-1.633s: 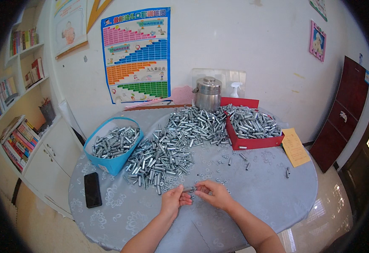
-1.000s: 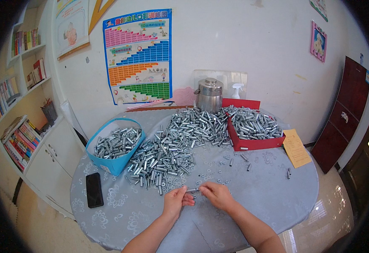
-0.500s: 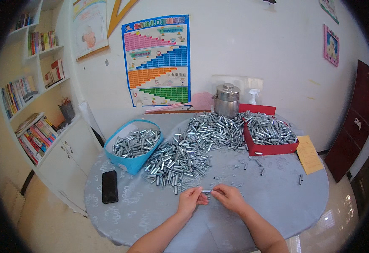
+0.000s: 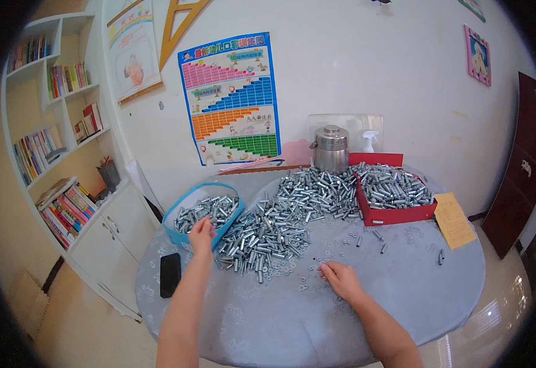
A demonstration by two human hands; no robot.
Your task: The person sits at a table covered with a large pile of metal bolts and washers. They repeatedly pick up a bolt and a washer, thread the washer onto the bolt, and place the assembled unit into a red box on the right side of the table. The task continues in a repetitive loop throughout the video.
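Note:
My left hand [image 4: 201,237] is over the near right rim of a light-blue bin [image 4: 176,235] filled with metal sleeves [image 4: 216,208]. Its thumb stands apart from the fingers, and I see nothing held there. Low over the table, my right hand [image 4: 340,279] has its fingers curled and fingertips pinched together, beside small loose metal rings [image 4: 303,287]. Whatever it may hold is too small to make out. Between the hands and the wall spreads a big heap of shiny metal sleeves [image 4: 274,230].
A red box [image 4: 397,216] full of the same sleeves stands right of the heap. Behind are a steel pot [image 4: 331,150] and a white spray bottle [image 4: 370,142]. A black phone [image 4: 170,276] lies at left, a yellow paper [image 4: 454,221] at right, on a grey tablecloth [image 4: 280,325].
My left hand has left my right hand and moved left to the blue bin; the metal sleeve held between them no longer shows. The right hand stays near the rings. The view has shifted slightly.

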